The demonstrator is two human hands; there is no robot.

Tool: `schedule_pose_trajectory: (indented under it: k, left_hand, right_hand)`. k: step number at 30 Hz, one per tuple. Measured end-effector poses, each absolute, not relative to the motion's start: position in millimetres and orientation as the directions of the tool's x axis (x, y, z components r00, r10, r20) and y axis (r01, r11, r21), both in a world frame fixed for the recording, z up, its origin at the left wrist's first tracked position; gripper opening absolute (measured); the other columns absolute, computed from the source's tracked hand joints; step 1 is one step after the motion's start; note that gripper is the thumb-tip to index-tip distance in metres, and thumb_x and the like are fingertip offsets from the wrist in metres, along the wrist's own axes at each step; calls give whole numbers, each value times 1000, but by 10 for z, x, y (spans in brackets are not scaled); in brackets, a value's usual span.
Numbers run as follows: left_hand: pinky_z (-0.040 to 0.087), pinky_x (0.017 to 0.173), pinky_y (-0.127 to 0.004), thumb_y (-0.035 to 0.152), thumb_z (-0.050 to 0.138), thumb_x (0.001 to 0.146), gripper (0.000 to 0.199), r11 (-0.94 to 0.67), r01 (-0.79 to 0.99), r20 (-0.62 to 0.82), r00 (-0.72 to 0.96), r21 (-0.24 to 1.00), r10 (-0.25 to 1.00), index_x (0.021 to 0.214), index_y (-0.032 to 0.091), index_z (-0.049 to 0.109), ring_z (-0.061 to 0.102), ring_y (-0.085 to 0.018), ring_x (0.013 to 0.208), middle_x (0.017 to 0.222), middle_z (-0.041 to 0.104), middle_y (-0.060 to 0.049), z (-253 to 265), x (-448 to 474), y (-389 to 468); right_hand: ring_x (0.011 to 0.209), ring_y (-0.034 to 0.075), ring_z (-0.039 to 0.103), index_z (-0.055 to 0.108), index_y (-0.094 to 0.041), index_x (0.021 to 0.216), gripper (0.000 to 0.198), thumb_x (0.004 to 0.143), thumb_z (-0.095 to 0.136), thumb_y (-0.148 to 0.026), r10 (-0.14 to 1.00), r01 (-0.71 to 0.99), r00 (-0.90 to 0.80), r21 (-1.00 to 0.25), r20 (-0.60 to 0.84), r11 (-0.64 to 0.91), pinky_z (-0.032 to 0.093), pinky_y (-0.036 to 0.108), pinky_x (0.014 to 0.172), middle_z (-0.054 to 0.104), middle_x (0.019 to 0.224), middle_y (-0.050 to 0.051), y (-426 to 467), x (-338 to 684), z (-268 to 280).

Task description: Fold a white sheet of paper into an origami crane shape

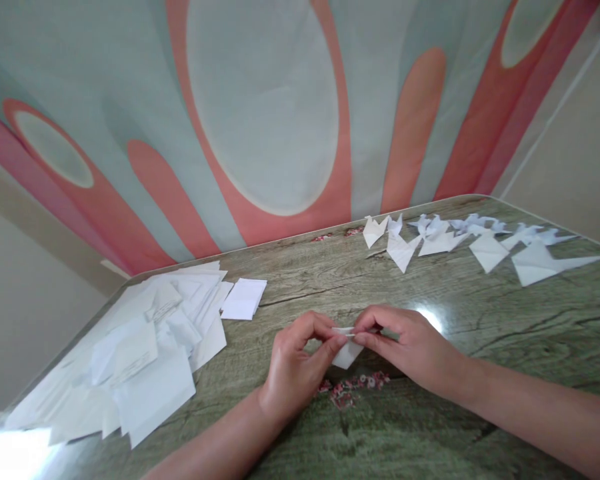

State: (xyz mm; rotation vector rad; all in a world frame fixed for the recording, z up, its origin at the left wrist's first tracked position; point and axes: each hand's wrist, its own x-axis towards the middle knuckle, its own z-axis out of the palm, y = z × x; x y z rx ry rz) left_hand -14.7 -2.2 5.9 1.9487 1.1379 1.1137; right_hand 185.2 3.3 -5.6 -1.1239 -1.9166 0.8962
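Greenish tabletop (405, 433), white paper (347, 356) in closed pinch of left hand (296, 357), right hand (416, 340)

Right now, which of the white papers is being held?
The small folded paper, pinched by the left hand and right hand; the paper pile at left and the pointed figures at right lie unheld.

One camera at work here, worn on the head, peering forward and down across the tabletop (290, 293)! Left hand (296, 355) and right hand (420, 339) sit close, below mid-view; farther off, the patterned backdrop (265, 100) fills the upper part, with the tabletop's far edge slanting up toward the right!
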Motion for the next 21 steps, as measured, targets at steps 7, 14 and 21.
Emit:
schedule_pose_trajectory:
  k: [7, 14, 21]
  left_hand:
    - [45, 62, -20, 20, 65, 84, 15, -496, 427, 413, 277, 756, 868, 71, 16, 59, 59, -10, 64, 70, 62, 0, 22, -153, -49]
    - [47, 74, -25, 19, 65, 84, 7, -611, 457, 392, 488, 647, 780, 90, 18, 61, 60, -14, 80, 86, 65, -4, 62, -251, 42]
    - [44, 69, -22, 15, 59, 87, 10, -642, 451, 367, 556, 620, 746, 77, 16, 58, 60, -13, 75, 82, 65, -4, 62, -249, 25]
  right_hand:
    - [68, 13, 60, 63, -22, 78, 10, 88, 61, -24, 907, 386, -346, -845, 239, 370, 43, 24, 63, 66, 72, -3, 35, 1847, -30]
    - [71, 12, 60, 62, -21, 78, 9, 87, 61, -17, 885, 396, -386, -820, 261, 414, 42, 23, 65, 66, 74, -3, 66, 1874, -58]
    - [72, 13, 59, 59, -20, 80, 11, 90, 58, -22, 855, 378, -438, -807, 276, 454, 41, 23, 65, 63, 76, -2, 81, 1877, -87]
